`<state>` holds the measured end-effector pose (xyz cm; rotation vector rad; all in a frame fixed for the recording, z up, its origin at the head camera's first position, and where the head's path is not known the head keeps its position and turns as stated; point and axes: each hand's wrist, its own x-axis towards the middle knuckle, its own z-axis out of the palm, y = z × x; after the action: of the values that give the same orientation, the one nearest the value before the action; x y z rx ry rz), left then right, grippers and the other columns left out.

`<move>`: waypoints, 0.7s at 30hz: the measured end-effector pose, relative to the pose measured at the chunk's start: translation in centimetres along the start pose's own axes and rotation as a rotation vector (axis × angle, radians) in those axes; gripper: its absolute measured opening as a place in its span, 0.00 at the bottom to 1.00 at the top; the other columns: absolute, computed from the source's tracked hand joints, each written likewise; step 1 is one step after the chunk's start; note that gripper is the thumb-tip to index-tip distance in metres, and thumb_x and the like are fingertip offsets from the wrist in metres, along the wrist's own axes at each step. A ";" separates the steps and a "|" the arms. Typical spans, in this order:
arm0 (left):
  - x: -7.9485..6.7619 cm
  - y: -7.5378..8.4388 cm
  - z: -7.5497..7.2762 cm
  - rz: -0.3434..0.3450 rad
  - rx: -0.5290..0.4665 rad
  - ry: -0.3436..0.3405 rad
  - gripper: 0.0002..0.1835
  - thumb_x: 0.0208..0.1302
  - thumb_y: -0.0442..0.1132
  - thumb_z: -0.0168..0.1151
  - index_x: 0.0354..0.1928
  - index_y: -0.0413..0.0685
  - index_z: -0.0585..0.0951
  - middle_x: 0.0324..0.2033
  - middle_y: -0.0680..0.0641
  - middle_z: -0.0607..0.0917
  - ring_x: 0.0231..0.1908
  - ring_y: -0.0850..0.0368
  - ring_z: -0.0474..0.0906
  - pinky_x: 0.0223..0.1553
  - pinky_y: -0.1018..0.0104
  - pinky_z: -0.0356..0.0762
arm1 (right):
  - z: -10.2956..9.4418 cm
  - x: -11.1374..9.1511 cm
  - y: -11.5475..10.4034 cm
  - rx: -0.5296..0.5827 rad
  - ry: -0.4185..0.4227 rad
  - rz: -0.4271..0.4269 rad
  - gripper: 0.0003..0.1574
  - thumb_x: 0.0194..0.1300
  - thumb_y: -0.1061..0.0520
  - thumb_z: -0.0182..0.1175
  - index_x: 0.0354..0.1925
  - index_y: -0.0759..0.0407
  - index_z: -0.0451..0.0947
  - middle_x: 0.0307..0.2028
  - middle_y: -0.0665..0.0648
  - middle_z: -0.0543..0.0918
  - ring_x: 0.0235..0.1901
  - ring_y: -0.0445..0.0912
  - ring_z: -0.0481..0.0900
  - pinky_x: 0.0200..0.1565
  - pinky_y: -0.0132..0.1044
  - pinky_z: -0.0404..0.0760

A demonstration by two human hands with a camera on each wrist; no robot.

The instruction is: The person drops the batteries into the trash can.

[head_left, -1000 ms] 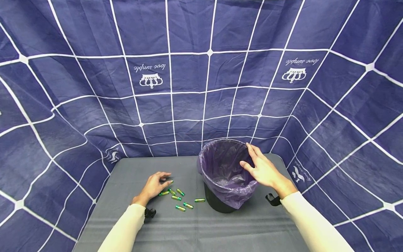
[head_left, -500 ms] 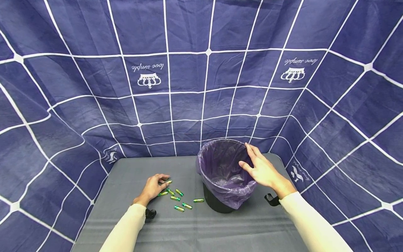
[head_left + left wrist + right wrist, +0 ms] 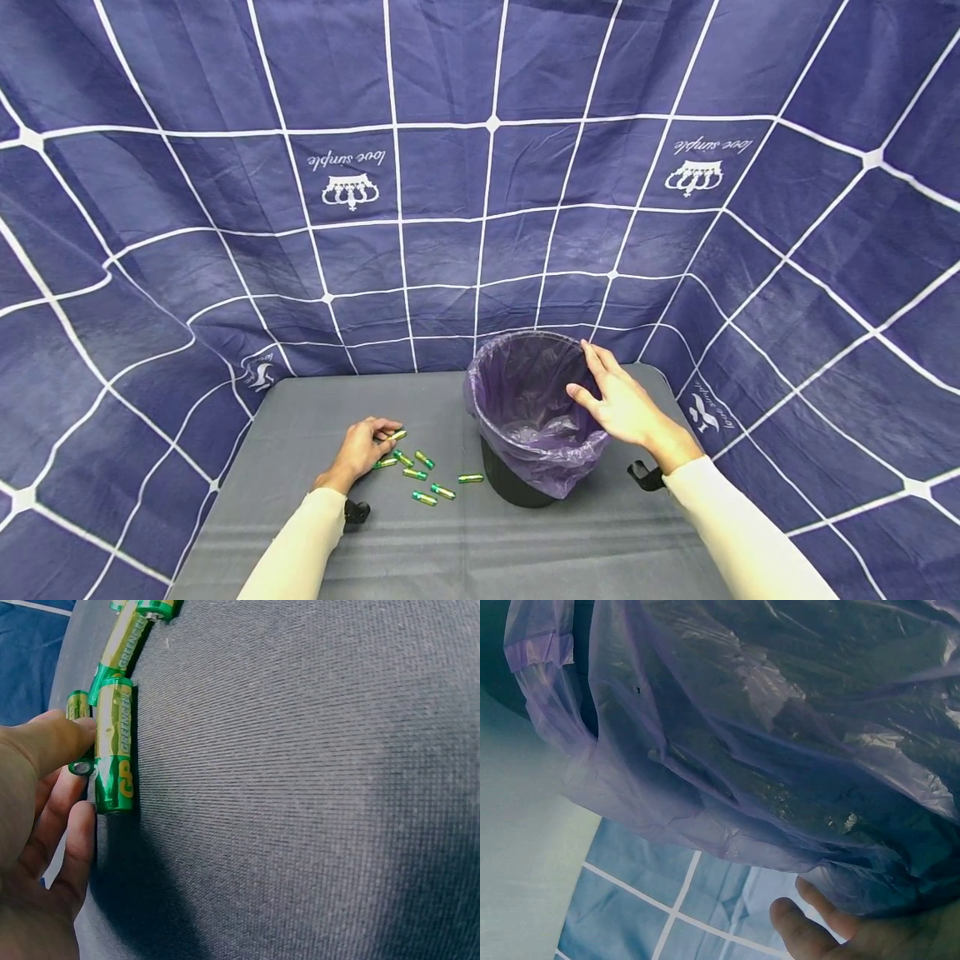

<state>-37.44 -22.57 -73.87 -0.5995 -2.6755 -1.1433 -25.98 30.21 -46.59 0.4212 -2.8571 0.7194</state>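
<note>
On the left of the head view, my left hand pinches a green and gold battery between thumb and fingers, low over the table. Right beside it, another GP Greencell battery lies on the cloth. Several more batteries are scattered between that hand and the bin. My right hand rests on the right rim of a black bin, its fingers straight along the edge and the thumb spread over the opening. A thin purple bag lines the bin and folds over its rim.
The table has a grey cover. A blue cloth with white grid lines hangs behind it and at both sides. Black straps show at both wrists.
The left fingers have drawn in around one battery, which now shows more plainly between them. My right hand stays at the bin's rim. The head view has shifted slightly.
</note>
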 end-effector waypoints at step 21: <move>-0.4 0.7 -0.2 0.054 -0.048 0.048 0.15 0.66 0.31 0.84 0.51 0.55 0.98 0.39 0.49 0.92 0.36 0.64 0.86 0.38 0.71 0.84 | 0.1 0.0 -0.1 -0.001 0.010 -0.005 0.55 0.87 0.39 0.62 0.93 0.65 0.54 0.88 0.73 0.65 0.81 0.77 0.75 0.79 0.77 0.76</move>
<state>-36.75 -22.41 -73.46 -0.6396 -2.5829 -1.1953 -25.97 30.07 -46.64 0.4229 -2.8466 0.7165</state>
